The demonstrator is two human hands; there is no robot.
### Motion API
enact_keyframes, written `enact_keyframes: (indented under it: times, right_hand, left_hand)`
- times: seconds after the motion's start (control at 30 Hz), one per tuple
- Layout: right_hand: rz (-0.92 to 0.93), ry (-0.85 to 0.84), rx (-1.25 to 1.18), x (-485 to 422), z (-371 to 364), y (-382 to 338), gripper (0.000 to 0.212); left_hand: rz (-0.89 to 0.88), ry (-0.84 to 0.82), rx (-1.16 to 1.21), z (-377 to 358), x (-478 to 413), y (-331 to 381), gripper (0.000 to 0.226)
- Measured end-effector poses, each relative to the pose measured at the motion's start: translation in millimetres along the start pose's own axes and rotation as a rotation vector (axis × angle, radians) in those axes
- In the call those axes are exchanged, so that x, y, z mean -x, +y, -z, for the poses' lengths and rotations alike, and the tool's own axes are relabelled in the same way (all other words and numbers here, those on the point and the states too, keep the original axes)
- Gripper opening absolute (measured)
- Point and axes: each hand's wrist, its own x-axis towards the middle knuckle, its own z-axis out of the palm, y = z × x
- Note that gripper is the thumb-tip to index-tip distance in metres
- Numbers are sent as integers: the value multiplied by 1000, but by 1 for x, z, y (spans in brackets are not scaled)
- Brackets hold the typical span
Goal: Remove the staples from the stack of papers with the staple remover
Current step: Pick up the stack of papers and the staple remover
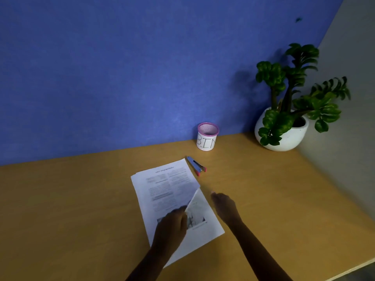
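Wooden table (81, 199) carries the papers (162, 185), lying askew. The left hand (172, 222) pinches the top sheet's lifted right edge. The right hand (223, 205) hovers just right of them, fingers loosely extended, holding nothing. The remover (196, 166) lies beside their far corner, untouched.

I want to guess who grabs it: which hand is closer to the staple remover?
Right. The right hand is just short of the staple remover; the left hand is farther back, holding a page.
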Motion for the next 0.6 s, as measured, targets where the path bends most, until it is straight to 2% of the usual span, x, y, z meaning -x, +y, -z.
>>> enact_keyframes:
  times: [0.07, 0.1, 0.13, 0.23, 0.3, 0.37, 0.43, 0.53, 0.6]
  right_hand:
    - [-37, -98, 289, 4, -10, 5, 46]
    - [-79, -109, 372, 6, -15, 5, 56]
    - [-88, -140, 382, 10, -22, 5, 56]
    - [-279, -162, 87, 6, -28, 7, 65]
    - [-279, -169, 56, 4, -28, 3, 68]
    - [-237, -182, 30, 2, -29, 3, 60]
    - [-191, -166, -39, 2, -31, 3, 48]
    - [-108, -74, -169, 6, -33, 4, 33]
    - [67, 46, -134, 10, -30, 0, 26]
  left_hand:
    - [34, -78, -33, -12, 7, -4, 31]
    - [31, -116, -48, -16, 11, -4, 41]
    - [17, -155, -61, -19, 15, -2, 57]
    - [49, -231, -57, -29, 21, 2, 106]
    - [80, -237, -80, -33, 21, 0, 118]
    - [92, -238, -104, -35, 21, 0, 122]
    - [65, -241, -103, -35, 22, -2, 109]
    - [64, -186, 12, -26, 15, -6, 45]
    - [146, -82, 190, -12, 4, -5, 23]
